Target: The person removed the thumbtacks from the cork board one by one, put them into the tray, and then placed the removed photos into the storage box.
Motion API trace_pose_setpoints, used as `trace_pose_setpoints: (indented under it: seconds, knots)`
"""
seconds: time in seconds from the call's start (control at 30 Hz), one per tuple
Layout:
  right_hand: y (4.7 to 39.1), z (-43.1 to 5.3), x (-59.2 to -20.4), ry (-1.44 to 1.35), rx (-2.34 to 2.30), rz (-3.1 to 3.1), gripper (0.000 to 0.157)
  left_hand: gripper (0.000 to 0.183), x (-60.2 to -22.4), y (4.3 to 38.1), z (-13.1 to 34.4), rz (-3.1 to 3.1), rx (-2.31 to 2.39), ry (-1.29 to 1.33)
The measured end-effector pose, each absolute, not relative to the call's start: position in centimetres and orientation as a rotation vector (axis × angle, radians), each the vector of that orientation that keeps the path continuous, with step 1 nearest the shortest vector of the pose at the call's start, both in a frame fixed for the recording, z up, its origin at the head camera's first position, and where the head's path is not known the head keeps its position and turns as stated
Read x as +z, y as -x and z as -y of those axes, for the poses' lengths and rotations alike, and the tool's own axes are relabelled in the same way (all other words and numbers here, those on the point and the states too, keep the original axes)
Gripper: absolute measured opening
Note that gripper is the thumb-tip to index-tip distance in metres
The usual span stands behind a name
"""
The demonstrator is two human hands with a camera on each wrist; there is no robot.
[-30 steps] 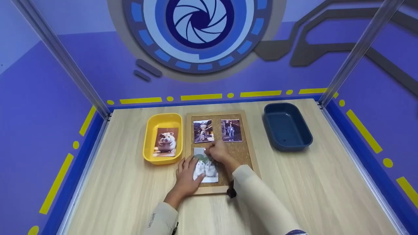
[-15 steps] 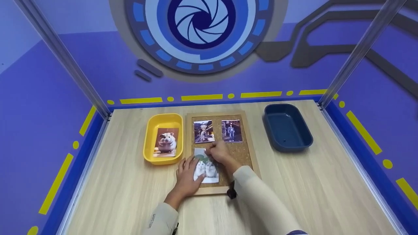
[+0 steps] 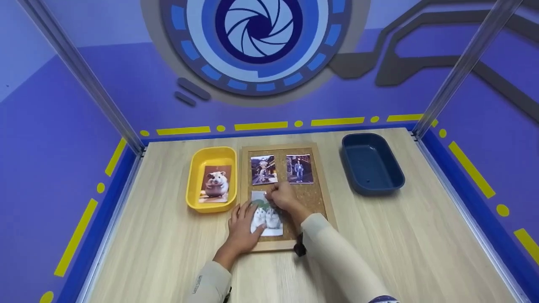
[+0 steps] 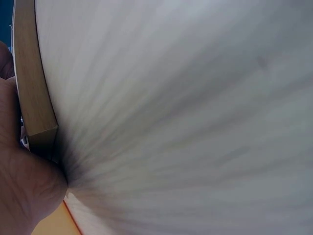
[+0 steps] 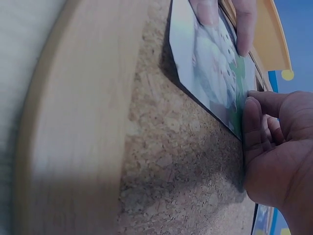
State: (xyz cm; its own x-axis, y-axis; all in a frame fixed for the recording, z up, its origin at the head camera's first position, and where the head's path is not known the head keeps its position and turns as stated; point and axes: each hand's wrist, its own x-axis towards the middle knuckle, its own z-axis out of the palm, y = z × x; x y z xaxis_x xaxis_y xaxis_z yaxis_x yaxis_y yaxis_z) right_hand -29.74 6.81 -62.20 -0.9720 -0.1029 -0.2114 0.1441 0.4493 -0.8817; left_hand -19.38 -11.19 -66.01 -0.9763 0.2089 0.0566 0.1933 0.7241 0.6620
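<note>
Prob. mid-pinning: twin-hamster photo (image 3: 269,218) at approx. 8 o'clock on corkboard (image 3: 311,202), L hand (image 3: 244,232) spread on it, R hand (image 3: 283,196) pinching a mostly hidden tiny item (image 3: 265,193) at photo's 1 o'clock — next likely needs a firm push, photo flat.

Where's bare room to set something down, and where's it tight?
Tabletop: in front of the navy tray, right of the right sleeve; also left of the left hand. Corkboard: beneath the upper-right photo, beside the right hand. Crowded: corkboard's left half, both hands at the hamster-pair photo.
</note>
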Motion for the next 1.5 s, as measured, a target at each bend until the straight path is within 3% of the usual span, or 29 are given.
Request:
trace_pose_setpoints:
  seconds: [0.37, 0.63, 1.03, 1.5]
  knots:
    - [29.57, -6.40, -62.07, -0.089, -1.600, -2.391, 0.010, 0.069, -66.32, 19.39, 11.24, -2.905, 1.140, -0.341]
    - [29.56, -6.41, -62.27, -0.079, -1.570, -2.414, 0.017, 0.068, -66.33, 19.27, 11.10, -2.935, 1.157, -0.394]
    - [29.47, -6.03, -62.15, -0.102, -1.476, -2.484, 0.011, 0.068, -66.10, 19.26, 11.13, -2.922, 1.108, -0.338]
    - [29.45, -6.35, -61.69, 0.008, -1.508, -2.456, 0.006, 0.070, -66.54, 19.35, 11.08, -2.918, 1.134, -0.339]
